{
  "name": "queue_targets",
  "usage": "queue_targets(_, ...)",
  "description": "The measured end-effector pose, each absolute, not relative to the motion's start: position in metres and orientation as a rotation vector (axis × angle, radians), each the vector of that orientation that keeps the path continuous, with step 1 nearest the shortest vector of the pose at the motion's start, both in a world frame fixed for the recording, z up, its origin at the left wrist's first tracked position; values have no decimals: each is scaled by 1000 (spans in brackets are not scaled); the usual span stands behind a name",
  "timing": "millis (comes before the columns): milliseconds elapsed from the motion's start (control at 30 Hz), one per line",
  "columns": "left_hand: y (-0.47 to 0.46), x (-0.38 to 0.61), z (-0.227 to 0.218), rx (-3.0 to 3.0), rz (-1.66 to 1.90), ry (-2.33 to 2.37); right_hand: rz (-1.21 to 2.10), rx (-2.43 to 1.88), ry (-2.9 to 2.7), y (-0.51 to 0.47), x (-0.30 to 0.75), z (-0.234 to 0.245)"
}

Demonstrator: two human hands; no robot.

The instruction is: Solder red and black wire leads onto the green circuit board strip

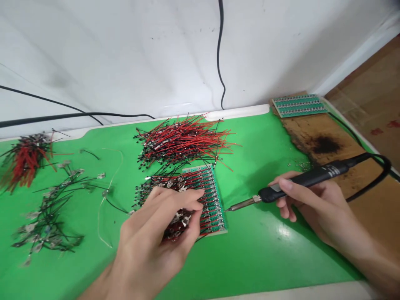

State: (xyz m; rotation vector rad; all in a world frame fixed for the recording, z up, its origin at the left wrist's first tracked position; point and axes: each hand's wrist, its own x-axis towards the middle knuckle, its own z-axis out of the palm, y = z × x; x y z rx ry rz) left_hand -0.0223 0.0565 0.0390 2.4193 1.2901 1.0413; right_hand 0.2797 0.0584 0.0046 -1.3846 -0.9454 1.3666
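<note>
My right hand [312,200] grips a black soldering iron [300,181] like a pen. The iron's metal tip points left and ends just beside the right edge of a green circuit board [215,200]. Red wires [208,208] run in a row onto that board, with black wires and small metal parts [183,216] bunched at their left. Over this bunch, my left hand [156,233] is closed, thumb and fingertips drawn together near the red wires. Whatever lies between those fingertips is hidden.
A heap of red and black wires [184,139] lies behind the board. Black-wired metal parts [46,221] and another wire bundle [26,162] are at the left. At right, a scorched brown board [328,146] carries a second circuit board [300,105]. The iron's cable [387,166] loops there.
</note>
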Motion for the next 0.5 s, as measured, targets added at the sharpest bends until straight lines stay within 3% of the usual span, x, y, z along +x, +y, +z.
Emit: queue_targets(500,40,-9,30,2245,1086,1355,1365,-1345,-958,55,281,4)
